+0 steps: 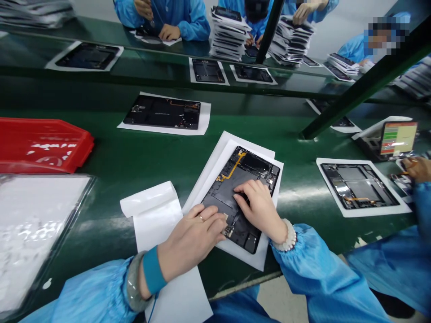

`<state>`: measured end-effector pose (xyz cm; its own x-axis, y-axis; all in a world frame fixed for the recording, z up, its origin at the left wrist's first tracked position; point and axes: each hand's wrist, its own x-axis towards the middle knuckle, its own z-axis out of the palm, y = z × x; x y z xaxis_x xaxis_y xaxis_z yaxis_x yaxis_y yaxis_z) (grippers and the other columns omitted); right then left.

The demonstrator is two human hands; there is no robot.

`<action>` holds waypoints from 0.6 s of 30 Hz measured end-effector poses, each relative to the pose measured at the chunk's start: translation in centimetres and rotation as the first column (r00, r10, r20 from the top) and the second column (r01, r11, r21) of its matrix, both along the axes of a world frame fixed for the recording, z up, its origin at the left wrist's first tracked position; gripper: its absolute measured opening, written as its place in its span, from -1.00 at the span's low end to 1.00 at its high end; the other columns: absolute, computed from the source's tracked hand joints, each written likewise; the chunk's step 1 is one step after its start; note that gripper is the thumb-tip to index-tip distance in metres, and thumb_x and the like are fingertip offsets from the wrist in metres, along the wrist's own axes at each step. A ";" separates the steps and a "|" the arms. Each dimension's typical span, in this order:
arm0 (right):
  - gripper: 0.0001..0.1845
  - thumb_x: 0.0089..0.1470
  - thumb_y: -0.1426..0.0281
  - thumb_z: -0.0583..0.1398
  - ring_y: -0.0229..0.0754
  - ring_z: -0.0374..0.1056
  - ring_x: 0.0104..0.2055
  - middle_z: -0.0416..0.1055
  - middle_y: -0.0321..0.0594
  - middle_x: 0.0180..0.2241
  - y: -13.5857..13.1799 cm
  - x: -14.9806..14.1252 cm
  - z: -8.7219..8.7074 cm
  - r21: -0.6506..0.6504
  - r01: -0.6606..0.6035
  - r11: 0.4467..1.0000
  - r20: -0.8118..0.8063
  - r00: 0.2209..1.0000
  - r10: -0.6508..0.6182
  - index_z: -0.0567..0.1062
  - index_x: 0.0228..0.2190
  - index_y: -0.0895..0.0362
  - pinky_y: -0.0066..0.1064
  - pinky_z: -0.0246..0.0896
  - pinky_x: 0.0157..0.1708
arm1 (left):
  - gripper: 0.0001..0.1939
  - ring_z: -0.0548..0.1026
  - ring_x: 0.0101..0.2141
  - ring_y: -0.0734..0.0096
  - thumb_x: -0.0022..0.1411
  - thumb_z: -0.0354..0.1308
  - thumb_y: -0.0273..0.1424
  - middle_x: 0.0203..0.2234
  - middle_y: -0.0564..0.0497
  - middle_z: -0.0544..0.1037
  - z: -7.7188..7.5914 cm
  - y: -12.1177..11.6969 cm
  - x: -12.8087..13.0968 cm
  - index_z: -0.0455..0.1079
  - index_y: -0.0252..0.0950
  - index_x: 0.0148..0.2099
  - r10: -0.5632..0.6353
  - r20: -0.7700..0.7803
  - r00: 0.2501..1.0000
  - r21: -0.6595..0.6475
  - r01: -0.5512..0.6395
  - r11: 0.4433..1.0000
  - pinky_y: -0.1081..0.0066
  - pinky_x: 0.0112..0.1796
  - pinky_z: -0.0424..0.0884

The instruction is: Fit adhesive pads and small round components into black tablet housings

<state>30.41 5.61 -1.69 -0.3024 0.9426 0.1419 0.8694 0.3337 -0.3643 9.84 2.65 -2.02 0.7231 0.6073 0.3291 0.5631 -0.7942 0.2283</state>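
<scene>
A green desk (pixel 111 154) fills most of the frame, and a dark green post (pixel 367 80) slants across the upper right. White sheeting (pixel 37 224) with a clear edge covers the lower left; above it, at the left edge, sits a red bin (pixel 43 143). White paper (pixel 161 224), curled over at its top end, runs from centre left to the bottom of the frame, partly under the left forearm. Just right of the middle, an opened tablet housing (pixel 218 193) lies tilted on white sheets (pixel 208 166). The left hand (pixel 191 235) is open, palm down, its fingertips on the housing's lower left part. The right hand (pixel 261 204) is over the middle of the housing, fingers partly curled and thumb apart — whether it grips anything, I cannot tell. A similar housing (pixel 158 112) lies on paper at upper centre left, and another (pixel 360 186) at the right, beside a co-worker's hand (pixel 419 167). Near that one stands a small lit screen (pixel 399 138). Smaller still are the teal wristband (pixel 154 270) on the left wrist, the pale beaded bracelet (pixel 288 236) on the right, the housing's orange ribbon cable (pixel 234 168) and — smallest — a ring (pixel 201 218) on the left hand.
</scene>
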 end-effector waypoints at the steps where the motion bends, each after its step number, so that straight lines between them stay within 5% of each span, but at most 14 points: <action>1: -0.87 0.21 0.36 0.08 -0.09 0.23 -0.19 0.39 -0.18 -0.28 0.0 0.0 0.0 0.002 -0.002 1.000 -0.003 1.000 0.002 0.42 -0.27 0.09 -0.25 0.05 -0.21 | -0.84 0.40 -0.14 0.37 0.26 0.17 -0.37 -0.23 0.07 0.53 0.1 0.0 0.0 0.25 -0.28 -0.17 0.007 -0.016 1.000 0.012 -0.007 1.000 0.32 -0.10 0.20; 7: -0.87 0.22 0.36 0.07 -0.09 0.23 -0.20 0.39 -0.18 -0.28 -0.1 0.0 0.0 0.003 -0.006 1.000 -0.015 1.000 0.006 0.42 -0.28 0.09 -0.24 0.05 -0.21 | -0.78 0.42 -0.18 0.19 0.27 0.14 -0.26 -0.26 -0.06 0.52 0.6 -0.1 -0.5 0.29 -0.33 -0.22 0.111 -0.060 0.992 0.088 -0.106 0.991 0.24 -0.16 0.23; 11: -0.87 0.22 0.35 0.08 -0.08 0.23 -0.19 0.40 -0.18 -0.28 0.0 0.0 0.0 0.002 0.010 1.000 0.007 1.000 -0.010 0.42 -0.28 0.09 -0.24 0.05 -0.21 | -0.93 0.40 -0.12 0.28 0.33 0.06 -0.40 -0.12 0.01 0.52 -0.3 -0.1 -0.6 0.30 -0.29 -0.21 -0.015 0.009 1.000 0.099 0.014 0.995 0.27 -0.09 0.19; 14: -0.85 0.22 0.34 0.07 -0.07 0.25 -0.19 0.41 -0.17 -0.27 0.1 0.0 0.0 0.006 -0.008 1.000 0.013 1.000 0.008 0.42 -0.27 0.09 -0.24 0.06 -0.22 | -0.83 0.39 -0.06 0.25 0.28 0.13 -0.29 -0.07 -0.02 0.51 -0.5 -0.6 -0.3 0.31 -0.30 -0.20 -0.021 -0.041 0.999 0.062 0.024 0.998 0.25 -0.03 0.17; 18: -0.81 0.22 0.30 0.05 -0.06 0.30 -0.22 0.43 -0.15 -0.29 -0.2 0.7 -0.8 0.060 -0.071 0.996 -0.034 0.997 0.073 0.43 -0.29 0.08 -0.22 0.12 -0.23 | -0.67 0.33 0.05 0.13 0.22 0.16 -0.15 0.01 -0.16 0.45 1.9 -1.7 -1.9 0.33 -0.34 -0.21 0.105 -0.092 0.990 0.078 -0.098 0.992 0.20 0.00 0.20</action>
